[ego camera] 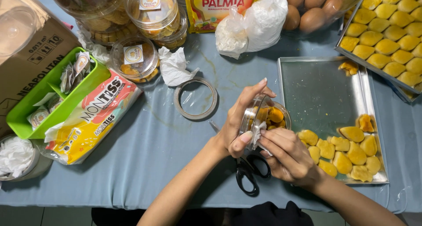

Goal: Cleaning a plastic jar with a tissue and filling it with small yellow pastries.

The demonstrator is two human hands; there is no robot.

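Note:
My left hand (239, 122) grips a small clear round plastic jar (268, 118) tilted on its side, with yellow-orange cookies inside. My right hand (285, 155) pinches a small white paper packet (258, 133) at the jar's mouth. Black-handled scissors (248, 173) lie on the blue cloth just below both hands. A metal tray (321, 94) to the right holds several yellow cookies (347, 153) in its near corner.
A tape roll (195, 98) lies left of the jar. Filled cookie jars (134, 59), a tissue pack (92, 118), a green bin (26, 116), a cardboard box (30, 54), white plastic bags (255, 21), eggs (312, 6) and a full cookie tray (391, 37) ring the table.

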